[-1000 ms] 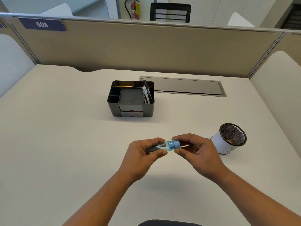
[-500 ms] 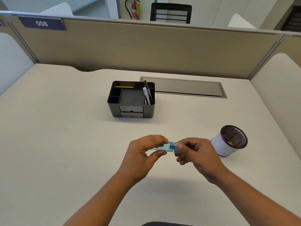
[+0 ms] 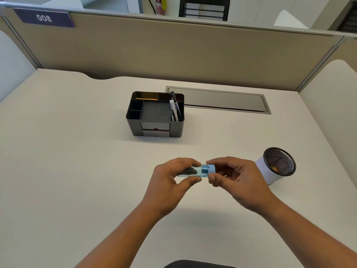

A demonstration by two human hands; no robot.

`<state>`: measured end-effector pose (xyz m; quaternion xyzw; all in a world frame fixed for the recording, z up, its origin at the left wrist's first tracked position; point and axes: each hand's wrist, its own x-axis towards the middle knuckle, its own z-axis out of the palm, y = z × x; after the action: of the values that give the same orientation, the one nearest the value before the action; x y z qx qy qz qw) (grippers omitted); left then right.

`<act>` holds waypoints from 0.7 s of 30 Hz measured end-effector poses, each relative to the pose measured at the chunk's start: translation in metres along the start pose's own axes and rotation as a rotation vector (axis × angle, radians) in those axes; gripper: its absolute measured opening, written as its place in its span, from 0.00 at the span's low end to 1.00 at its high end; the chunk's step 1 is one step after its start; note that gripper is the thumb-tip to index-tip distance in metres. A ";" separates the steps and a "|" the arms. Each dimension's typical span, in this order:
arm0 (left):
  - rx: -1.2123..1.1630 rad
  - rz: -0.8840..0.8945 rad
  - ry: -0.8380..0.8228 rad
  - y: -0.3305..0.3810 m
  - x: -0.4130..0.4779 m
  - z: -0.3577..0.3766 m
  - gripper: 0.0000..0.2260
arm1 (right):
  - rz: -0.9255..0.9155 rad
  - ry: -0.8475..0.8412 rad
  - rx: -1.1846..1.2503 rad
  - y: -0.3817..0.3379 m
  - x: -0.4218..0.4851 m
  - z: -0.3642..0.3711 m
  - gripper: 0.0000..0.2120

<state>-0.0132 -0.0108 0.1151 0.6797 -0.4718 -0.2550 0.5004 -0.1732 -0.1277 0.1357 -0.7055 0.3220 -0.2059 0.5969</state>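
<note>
A small clear blue tube (image 3: 193, 172) with dark contents lies sideways above the desk, between both hands. My left hand (image 3: 173, 184) grips its body with fingers and thumb curled round it. A light blue cap (image 3: 211, 168) sits at the tube's right end, and my right hand (image 3: 237, 180) pinches it between thumb and forefinger. The tube's left end is hidden inside my left hand.
A black desk organizer (image 3: 156, 115) with pens (image 3: 174, 109) stands at mid desk. A black mesh pen cup (image 3: 278, 165) with a white wrap leans at the right. A grey cable hatch (image 3: 222, 100) lies behind. Beige partition walls (image 3: 173, 51) enclose the white desk (image 3: 67, 161).
Both hands stayed together over the desk while the right fingers shifted on the cap. The cap shows more now than half a second ago, when the right fingers covered it.
</note>
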 end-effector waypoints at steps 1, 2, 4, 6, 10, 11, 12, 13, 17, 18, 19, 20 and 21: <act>0.006 0.012 0.008 0.001 0.001 0.000 0.12 | 0.000 0.007 0.017 0.000 0.000 0.001 0.12; 0.013 0.024 0.015 0.002 0.002 0.000 0.12 | 0.002 0.019 0.045 -0.001 0.001 0.003 0.10; 0.030 0.041 0.020 0.003 0.004 0.000 0.13 | 0.006 0.047 0.087 -0.002 0.001 0.005 0.08; 0.020 0.042 0.015 0.003 0.005 -0.001 0.13 | 0.006 0.052 0.082 -0.003 0.002 0.006 0.08; -0.033 -0.022 -0.015 0.001 0.004 -0.002 0.12 | -0.032 0.005 -0.070 -0.004 0.003 0.000 0.11; -0.038 -0.033 -0.023 0.001 0.004 -0.002 0.13 | -0.050 -0.006 -0.111 -0.004 0.004 -0.001 0.11; -0.041 -0.034 -0.025 0.001 0.003 -0.001 0.12 | -0.064 -0.013 -0.133 -0.005 0.004 -0.002 0.11; -0.039 -0.023 -0.020 0.002 0.004 -0.001 0.12 | -0.073 -0.016 -0.134 -0.005 0.004 -0.003 0.12; 0.045 0.127 0.046 0.003 0.005 0.000 0.14 | -0.038 0.001 -0.017 -0.008 0.005 0.003 0.12; 0.061 0.170 0.064 0.003 0.005 0.001 0.14 | -0.020 0.012 0.026 -0.009 0.006 0.004 0.10; 0.077 0.208 0.080 0.004 0.006 0.002 0.14 | -0.003 0.025 0.064 -0.009 0.006 0.005 0.09; 0.094 0.243 0.096 0.003 0.005 0.003 0.14 | 0.013 0.038 0.092 -0.009 0.006 0.007 0.09; 0.110 0.273 0.108 0.002 0.005 0.004 0.14 | 0.024 0.047 0.107 -0.009 0.006 0.007 0.08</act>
<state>-0.0152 -0.0170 0.1164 0.6485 -0.5453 -0.1213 0.5171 -0.1618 -0.1262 0.1422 -0.6635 0.3329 -0.2322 0.6285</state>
